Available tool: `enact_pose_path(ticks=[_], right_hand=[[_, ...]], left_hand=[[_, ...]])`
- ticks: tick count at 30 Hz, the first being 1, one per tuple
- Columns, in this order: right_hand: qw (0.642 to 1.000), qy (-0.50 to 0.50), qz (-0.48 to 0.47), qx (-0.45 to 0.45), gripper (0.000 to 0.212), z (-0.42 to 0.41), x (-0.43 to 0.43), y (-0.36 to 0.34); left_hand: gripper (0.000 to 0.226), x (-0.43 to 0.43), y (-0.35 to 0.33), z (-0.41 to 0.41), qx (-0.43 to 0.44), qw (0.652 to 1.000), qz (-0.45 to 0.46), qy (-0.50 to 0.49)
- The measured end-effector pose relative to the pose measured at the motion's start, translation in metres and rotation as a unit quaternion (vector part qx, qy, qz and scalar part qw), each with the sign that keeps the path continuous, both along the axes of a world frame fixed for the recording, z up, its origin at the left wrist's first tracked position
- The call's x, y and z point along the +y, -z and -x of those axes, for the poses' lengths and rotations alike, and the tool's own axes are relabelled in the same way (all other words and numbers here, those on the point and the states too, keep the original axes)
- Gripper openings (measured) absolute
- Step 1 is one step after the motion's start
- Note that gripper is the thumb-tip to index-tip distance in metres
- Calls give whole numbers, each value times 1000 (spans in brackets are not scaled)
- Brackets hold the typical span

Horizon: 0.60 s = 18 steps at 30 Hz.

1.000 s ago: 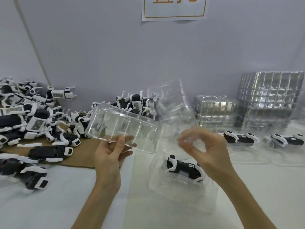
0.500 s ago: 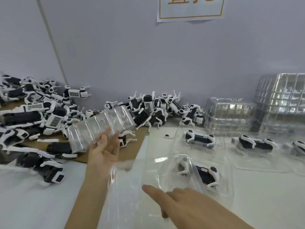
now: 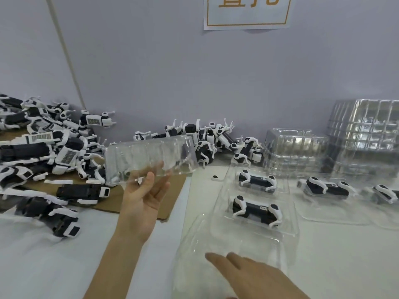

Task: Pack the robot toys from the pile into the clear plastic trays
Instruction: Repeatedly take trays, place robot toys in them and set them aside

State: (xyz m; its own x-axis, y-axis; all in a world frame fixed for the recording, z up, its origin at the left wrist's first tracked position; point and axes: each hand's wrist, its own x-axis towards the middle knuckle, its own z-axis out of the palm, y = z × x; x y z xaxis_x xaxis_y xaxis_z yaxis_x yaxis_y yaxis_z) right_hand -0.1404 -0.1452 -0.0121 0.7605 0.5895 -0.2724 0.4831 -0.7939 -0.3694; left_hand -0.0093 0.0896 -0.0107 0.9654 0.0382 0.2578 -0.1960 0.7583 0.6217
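My left hand (image 3: 143, 198) holds a clear plastic tray (image 3: 151, 158) up in the air by its lower edge, thumb in front and fingers behind. A big pile of black and white robot toys (image 3: 43, 152) lies to its left. My right hand (image 3: 257, 277) lies flat, fingers straight, on an empty clear tray (image 3: 228, 238) on the table near me. Just beyond it a tray (image 3: 287, 231) holds one robot toy (image 3: 257, 210). Behind that stands another filled tray (image 3: 257, 180).
More robot toys (image 3: 207, 139) lie heaped against the wall in the middle. Two more trays with toys (image 3: 328, 188) sit at the right. Stacks of empty clear trays (image 3: 364, 130) stand at the back right. Brown cardboard (image 3: 172, 190) lies under the pile.
My right hand has set its tray down on the table and now presses flat on it. My left hand's tray has turned level and lifted a little.
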Motion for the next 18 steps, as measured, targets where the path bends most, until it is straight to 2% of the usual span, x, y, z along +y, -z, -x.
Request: enact_pose_path(ticks=[1,2,3,5,8,10,13,15,18], right_hand=[[996,62,38,-58,68,14,28,1],[992,73,54,-89,70,12,31,-6],[994,31,-4,-108,70,12,20,-10],[980,44,-70,-182,69,8,21,-20],[896,120,-247,-348,62,2,8,-35],[854,158,-280,-408,63,-8,9,-47],[840,131,-231,-473,66,-30,26,-70],[851,110,-181,-480,64,-47,37,-83],[865,101,-187,-454,44,-69,42,-83]], left_hand=[[29,-2,-1,3,-4,1000,-18,0],[30,-4,-2,4,-3,999,-38,-5],[30,-6,-3,5,-12,998,-58,-2],[30,-8,-2,8,-31,994,-104,1],[29,-14,-3,11,-63,984,-167,3],[28,-15,-2,12,-77,980,-182,13],[14,-16,-3,15,-102,975,-194,40],[10,-16,0,15,-102,972,-206,55],[14,-19,3,14,-79,966,-246,29]])
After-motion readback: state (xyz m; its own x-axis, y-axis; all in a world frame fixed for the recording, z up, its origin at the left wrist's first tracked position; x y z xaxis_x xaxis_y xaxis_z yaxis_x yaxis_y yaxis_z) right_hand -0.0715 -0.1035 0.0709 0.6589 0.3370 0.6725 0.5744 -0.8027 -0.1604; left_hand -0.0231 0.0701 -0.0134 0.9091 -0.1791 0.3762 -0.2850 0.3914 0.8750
